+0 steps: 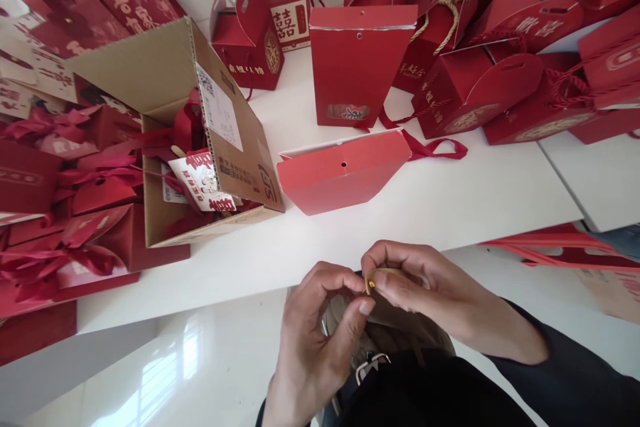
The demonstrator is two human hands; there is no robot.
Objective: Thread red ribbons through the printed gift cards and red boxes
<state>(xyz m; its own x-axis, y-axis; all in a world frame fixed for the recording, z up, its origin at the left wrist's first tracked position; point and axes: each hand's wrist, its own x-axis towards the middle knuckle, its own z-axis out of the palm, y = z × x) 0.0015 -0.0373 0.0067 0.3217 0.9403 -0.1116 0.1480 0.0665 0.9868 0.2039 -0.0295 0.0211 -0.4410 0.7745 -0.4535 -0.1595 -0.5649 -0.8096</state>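
My right hand [425, 287] is closed around a small tan folded piece [369, 275] with a yellow stud on it; the fingers cover most of the piece. My left hand [325, 327] is beside it, with the index fingertip at the piece's edge and the thumb a little apart below. Beyond both hands, a red box [345, 177] with a hole in its near face lies tilted on the white table. Behind that box stands a taller red box [363, 67] with a small window low on its front. A dark red ribbon [440, 149] trails to the right.
An open cardboard box [240, 140] with ribbons and a printed card [203, 180] stands on the white table [320, 240]. Ribboned red boxes [100, 233] are piled at left. Red gift boxes with handles [470, 90] crowd the back right. A red frame [560, 247] is beyond the table's edge.
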